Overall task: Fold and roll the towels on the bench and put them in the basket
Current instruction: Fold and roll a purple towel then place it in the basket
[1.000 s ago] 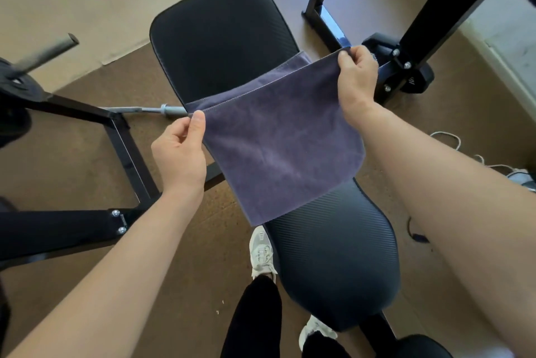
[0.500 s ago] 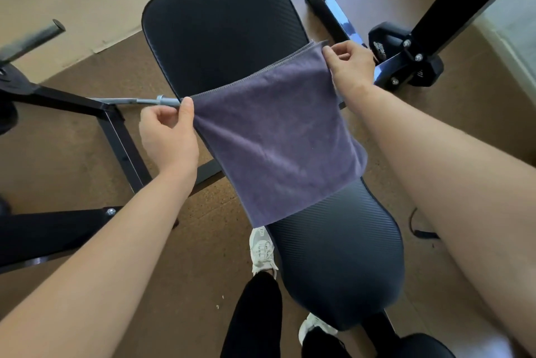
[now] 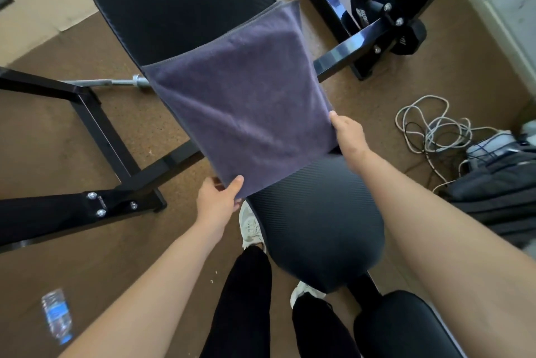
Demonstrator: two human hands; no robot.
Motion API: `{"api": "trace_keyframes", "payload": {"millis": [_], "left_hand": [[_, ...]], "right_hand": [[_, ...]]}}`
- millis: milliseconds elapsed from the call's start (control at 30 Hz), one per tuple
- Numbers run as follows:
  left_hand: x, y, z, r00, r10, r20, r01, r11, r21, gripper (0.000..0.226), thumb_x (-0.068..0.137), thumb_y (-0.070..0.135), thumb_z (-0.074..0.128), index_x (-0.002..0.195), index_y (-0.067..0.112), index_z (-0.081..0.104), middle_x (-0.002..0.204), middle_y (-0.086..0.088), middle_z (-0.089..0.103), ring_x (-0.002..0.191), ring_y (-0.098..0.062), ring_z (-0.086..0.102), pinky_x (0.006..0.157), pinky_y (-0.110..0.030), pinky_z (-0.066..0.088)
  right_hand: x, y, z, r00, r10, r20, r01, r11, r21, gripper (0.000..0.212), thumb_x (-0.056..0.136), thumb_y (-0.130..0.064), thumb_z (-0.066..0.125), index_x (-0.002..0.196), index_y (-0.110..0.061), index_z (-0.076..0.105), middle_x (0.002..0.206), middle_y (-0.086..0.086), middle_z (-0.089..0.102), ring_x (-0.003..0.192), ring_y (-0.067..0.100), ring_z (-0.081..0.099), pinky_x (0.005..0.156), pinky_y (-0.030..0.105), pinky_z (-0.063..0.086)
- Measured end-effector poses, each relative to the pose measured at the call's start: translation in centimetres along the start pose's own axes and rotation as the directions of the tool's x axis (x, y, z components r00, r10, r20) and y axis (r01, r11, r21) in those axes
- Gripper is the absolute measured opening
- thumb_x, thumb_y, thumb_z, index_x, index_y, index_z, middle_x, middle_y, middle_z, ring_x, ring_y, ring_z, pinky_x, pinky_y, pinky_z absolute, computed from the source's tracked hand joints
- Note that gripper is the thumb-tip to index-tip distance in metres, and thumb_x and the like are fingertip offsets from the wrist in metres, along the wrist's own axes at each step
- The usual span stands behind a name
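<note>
From up here I see the purple-grey towel (image 3: 240, 102) lying flat across the black padded counter (image 3: 179, 3), over the gap between its back pad and the seat pad (image 3: 316, 221), set at a slant so its far corner points up toward the right. Its left near corner overhangs the edge of the counter above the brown floor (image 3: 52, 131). My left hand (image 3: 219, 201) pinches that near corner, thumb on top of the cloth and the fingers curled beneath it. My right hand (image 3: 346, 134) sits at the towel's right near corner, thumb lying on the cloth at its edge; the fingers are hidden behind the hand, so I cannot tell whether they are closed on the fabric. Both forearms reach in from the bottom of the view. Below the towel, one pale shoe (image 3: 251, 227) stands just beside the seat pad and a second shoe (image 3: 304, 292) shows near the seat's lower end. To the left the black steel frame (image 3: 95, 125) stands on the floor with a silver bar (image 3: 116, 82) reaching toward the towel's far left corner. A tangle of cables (image 3: 429, 122) lies on the floor to the right, and a blurred water bottle (image 3: 56, 315) lies at lower left. No basket is in view.
</note>
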State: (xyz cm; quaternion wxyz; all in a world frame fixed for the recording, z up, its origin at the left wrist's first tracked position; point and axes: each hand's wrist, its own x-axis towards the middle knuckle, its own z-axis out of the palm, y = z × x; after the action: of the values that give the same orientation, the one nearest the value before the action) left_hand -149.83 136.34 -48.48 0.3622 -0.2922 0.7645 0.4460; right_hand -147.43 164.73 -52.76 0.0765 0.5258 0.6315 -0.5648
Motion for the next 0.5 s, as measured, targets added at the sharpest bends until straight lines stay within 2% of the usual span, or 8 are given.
{"api": "trace_keyframes", "payload": {"millis": [67,133,200,267,367,500], "left_hand": [[-0.1,-1.2,-0.1,1.000,0.012,-0.015,-0.010,0.995,0.099,0.025,0.097,0.026,0.073,0.110,0.008,0.062,0.106,-0.009,0.073,0.090,-0.023,0.074,0.078,-0.034,0.061],[-0.5,-2.0,-0.6,0.999,0.032,-0.030,-0.027,0.989,0.146,0.018,0.097,0.023,0.074,0.100,0.007,0.065,0.096,-0.010,0.074,0.088,-0.024,0.074,0.082,-0.036,0.062],[-1.0,-2.5,-1.3,0.999,0.017,-0.047,-0.011,0.992,0.125,0.014,0.097,0.021,0.073,0.093,0.011,0.064,0.094,-0.008,0.074,0.087,-0.022,0.074,0.085,-0.037,0.063],[-1.6,-3.1,-1.9,0.998,-0.013,-0.061,0.019,0.995,0.093,0.012,0.098,0.019,0.072,0.098,0.010,0.065,0.098,-0.008,0.074,0.088,-0.019,0.074,0.081,-0.031,0.061],[-2.8,-4.5,-2.4,0.997,-0.048,-0.065,0.053,0.996,0.068,0.013,0.099,0.017,0.071,0.103,0.006,0.066,0.098,-0.006,0.075,0.089,-0.017,0.073,0.075,-0.024,0.058],[-4.5,-6.7,-2.8,0.997,-0.076,-0.019,0.077,0.996,0.051,0.008,0.100,0.015,0.069,0.103,0.008,0.066,0.100,-0.008,0.076,0.095,-0.022,0.074,0.080,-0.028,0.058]], "right_hand": [[-0.7,1.0,-0.5,0.997,-0.071,-0.042,0.070,0.997,-0.011,0.040,0.100,-0.029,0.057,0.065,-0.019,0.041,0.070,0.000,0.039,0.068,0.015,0.033,0.063,0.033,0.027],[-1.3,1.8,-1.2,0.991,-0.117,-0.071,0.115,0.993,-0.029,0.032,0.098,-0.022,0.060,0.069,-0.012,0.054,0.070,0.000,0.047,0.068,0.012,0.039,0.062,0.032,0.033],[-2.0,2.5,-2.0,0.989,-0.115,-0.089,0.109,0.991,-0.075,0.020,0.096,-0.019,0.065,0.086,-0.002,0.065,0.079,0.003,0.058,0.073,0.013,0.049,0.066,0.030,0.041],[-2.8,3.4,-2.7,0.986,-0.133,-0.103,0.123,0.988,-0.098,0.014,0.094,-0.018,0.069,0.089,-0.005,0.065,0.082,0.003,0.061,0.075,0.015,0.052,0.070,0.029,0.044],[-4.3,5.6,-3.2,0.984,-0.133,-0.118,0.113,0.981,-0.159,0.016,0.095,-0.019,0.068,0.087,-0.009,0.059,0.080,0.004,0.058,0.077,0.017,0.052,0.072,0.031,0.042],[-7.0,8.8,-3.2,0.996,0.011,-0.092,-0.023,0.991,-0.134,0.019,0.101,-0.025,0.059,0.091,-0.012,0.052,0.088,0.008,0.060,0.079,0.023,0.059,0.072,0.044,0.056]]}}
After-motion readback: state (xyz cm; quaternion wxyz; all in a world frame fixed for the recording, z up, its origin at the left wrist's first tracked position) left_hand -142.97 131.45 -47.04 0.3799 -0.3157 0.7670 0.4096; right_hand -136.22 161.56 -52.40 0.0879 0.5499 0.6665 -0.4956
